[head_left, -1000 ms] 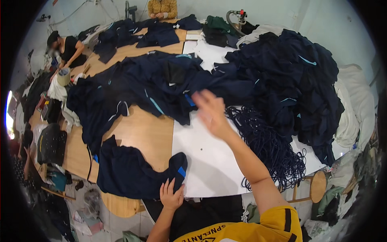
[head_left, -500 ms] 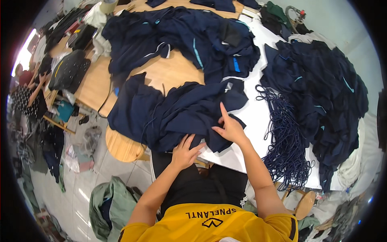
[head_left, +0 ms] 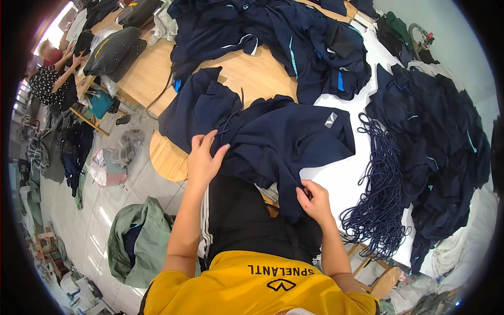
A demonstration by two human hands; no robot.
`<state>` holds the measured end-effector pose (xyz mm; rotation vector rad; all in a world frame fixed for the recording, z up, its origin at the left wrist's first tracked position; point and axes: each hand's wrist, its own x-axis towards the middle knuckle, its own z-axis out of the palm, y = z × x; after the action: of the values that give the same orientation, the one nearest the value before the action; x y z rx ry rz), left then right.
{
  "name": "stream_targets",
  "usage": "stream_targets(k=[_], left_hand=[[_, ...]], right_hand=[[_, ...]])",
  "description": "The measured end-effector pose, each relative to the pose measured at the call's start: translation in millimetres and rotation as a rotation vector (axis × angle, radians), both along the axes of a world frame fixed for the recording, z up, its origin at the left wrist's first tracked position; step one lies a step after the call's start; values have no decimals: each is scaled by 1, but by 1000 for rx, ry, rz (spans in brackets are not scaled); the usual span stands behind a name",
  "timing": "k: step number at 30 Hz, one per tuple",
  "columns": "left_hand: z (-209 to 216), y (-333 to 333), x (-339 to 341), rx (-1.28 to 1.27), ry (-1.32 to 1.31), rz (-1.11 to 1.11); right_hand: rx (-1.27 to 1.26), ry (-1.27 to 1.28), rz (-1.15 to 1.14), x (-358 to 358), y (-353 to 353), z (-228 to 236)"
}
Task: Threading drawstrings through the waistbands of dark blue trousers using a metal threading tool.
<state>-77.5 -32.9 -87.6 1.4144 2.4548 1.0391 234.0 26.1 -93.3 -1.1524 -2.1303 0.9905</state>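
Observation:
A navy drawstring garment (head_left: 294, 134) lies bunched across the near table edge, a small grey patch on its right part. At its lower right edge, my right hand (head_left: 316, 203) is closed, thumb and fingers pinching the cloth, which hangs down beside them. My left hand (head_left: 205, 163) rests at the garment's left-middle part, thumb and fingers apart, close to the dark drawstring (head_left: 226, 126). The fingertips of the left hand seem to touch the fabric without gripping it. Folds hide much of the garment's shape.
Navy garments (head_left: 247, 26) are heaped at the back, with another navy pile (head_left: 436, 157) at right. Tangled navy cords (head_left: 380, 194) hang over the white table edge. A round wooden stool (head_left: 168, 157) and a green sack (head_left: 139, 241) stand left. A person (head_left: 50, 84) works far left.
My right hand has come down from pointing over the cloth to pinch its near edge. The left has moved up and left. The patched part now lies spread out. The view has shifted.

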Motion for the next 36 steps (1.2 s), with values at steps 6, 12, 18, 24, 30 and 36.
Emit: stream_targets(k=[6, 12, 18, 24, 30, 36], left_hand=[[-30, 1, 7, -147, 60, -46], [-37, 2, 9, -111, 77, -40], [-31, 3, 10, -158, -38, -21], [-38, 4, 6, -32, -110, 10], [-19, 1, 4, 167, -386, -24], [25, 7, 28, 347, -611, -179]], right_hand=[[-11, -218, 160, 18, -3, 10], [-63, -285, 184, 21, -8, 9], [-70, -309, 194, 15, -5, 8], [-63, -331, 225, 17, -1, 4], [322, -59, 43, -21, 52, 32], [507, -278, -5, -100, 130, 10]])
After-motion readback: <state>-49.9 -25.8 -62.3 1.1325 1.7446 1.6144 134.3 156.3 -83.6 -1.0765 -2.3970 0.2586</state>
